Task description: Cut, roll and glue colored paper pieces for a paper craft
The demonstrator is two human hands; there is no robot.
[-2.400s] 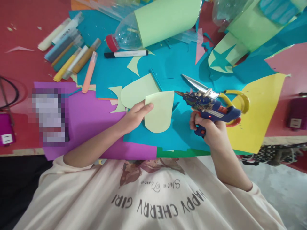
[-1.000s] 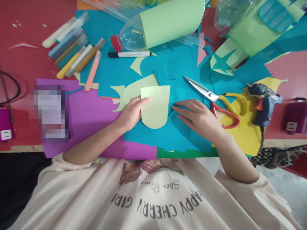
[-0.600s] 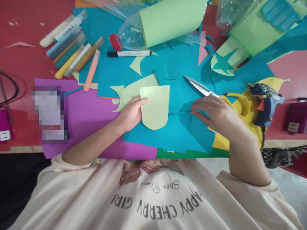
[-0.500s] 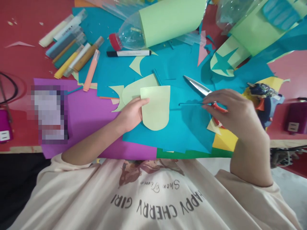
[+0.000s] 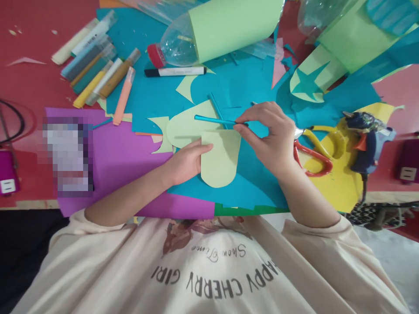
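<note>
My left hand (image 5: 188, 162) pinches the left edge of a pale green paper piece (image 5: 220, 161) with a straight top and a rounded bottom. Between the thumb and fingers of my right hand (image 5: 268, 135) is a thin blue paper strip (image 5: 214, 118), held level just above that piece. Under the strip lies another pale green paper cutout (image 5: 186, 124), with a second blue strip (image 5: 216, 107) slanting across its right end. Scissors with red and yellow handles (image 5: 314, 161) rest right of my right hand, which hides most of their blades.
A clear bottle wrapped in green paper (image 5: 229, 32) lies at the back, a black-and-white marker (image 5: 176, 71) before it. Several coloured markers (image 5: 94, 56) sit back left. On yellow paper at right is a blue glue gun (image 5: 369, 144). A green paper piece bears a blue star (image 5: 309, 82).
My right hand has moved left with the blue strip, from over the scissors to above the green piece, uncovering the scissor handles. My left hand and its paper have shifted slightly right and nearer me.
</note>
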